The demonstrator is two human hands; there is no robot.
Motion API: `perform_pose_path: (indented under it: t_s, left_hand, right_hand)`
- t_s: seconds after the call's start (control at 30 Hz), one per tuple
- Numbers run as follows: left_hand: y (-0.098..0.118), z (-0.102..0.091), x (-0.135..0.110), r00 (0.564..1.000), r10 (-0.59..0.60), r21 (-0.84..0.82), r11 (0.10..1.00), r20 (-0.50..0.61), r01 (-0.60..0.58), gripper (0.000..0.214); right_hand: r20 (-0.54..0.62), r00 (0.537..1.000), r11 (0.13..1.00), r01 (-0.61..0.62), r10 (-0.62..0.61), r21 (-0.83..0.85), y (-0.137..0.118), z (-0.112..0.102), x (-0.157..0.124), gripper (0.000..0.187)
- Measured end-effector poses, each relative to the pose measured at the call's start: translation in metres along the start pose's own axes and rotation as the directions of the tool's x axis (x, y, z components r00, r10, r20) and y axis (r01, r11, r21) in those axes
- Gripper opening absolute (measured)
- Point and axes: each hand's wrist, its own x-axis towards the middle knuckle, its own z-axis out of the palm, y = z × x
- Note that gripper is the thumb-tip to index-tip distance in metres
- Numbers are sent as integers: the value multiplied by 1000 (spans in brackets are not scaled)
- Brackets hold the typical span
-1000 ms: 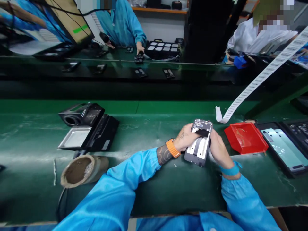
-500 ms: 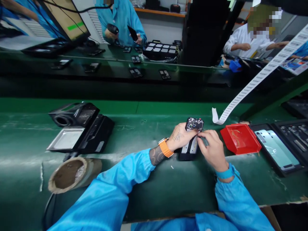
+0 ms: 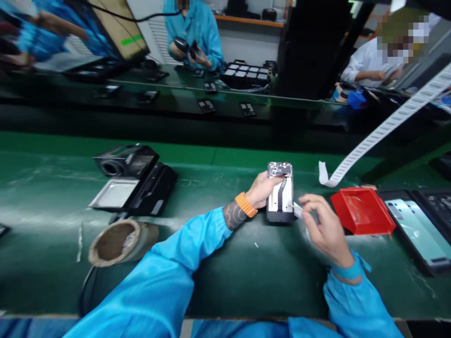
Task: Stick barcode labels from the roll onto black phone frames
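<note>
The left hand point(image 3: 262, 190) grips the opened phone point(image 3: 280, 199), long axis pointing away; the right hand point(image 3: 322, 227) pinches a small strip point(image 3: 297, 209) at its right edge.

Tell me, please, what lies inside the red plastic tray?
The red plastic tray shows only faint pale scraps on its floor, too blurred to identify. Its near corner is hidden behind its wall.

Blue sleeves — orange watch band point(image 3: 245, 204), tattooed wrist.
</note>
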Motion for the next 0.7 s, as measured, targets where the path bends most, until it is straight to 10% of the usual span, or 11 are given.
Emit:
perform_pose_path:
  t_s: [0.13,0.37,0.7]
  left_hand:
    - [8,-4,5,973,-125,-360,913,193,189,21]
    - [-5,14,-20,804,-332,-238,837,493,492,83]
    - [0,30,-36,908,-327,-124,922,263,368,72]
  right_hand:
    - [-259,958,963,-52,123,265,-6,2,-2,11]
    - [-243,969,981,-2,-46,-192,-13,16,4,10]
    - [-119,993,975,-4,-23,-223,-16,30,9,15]
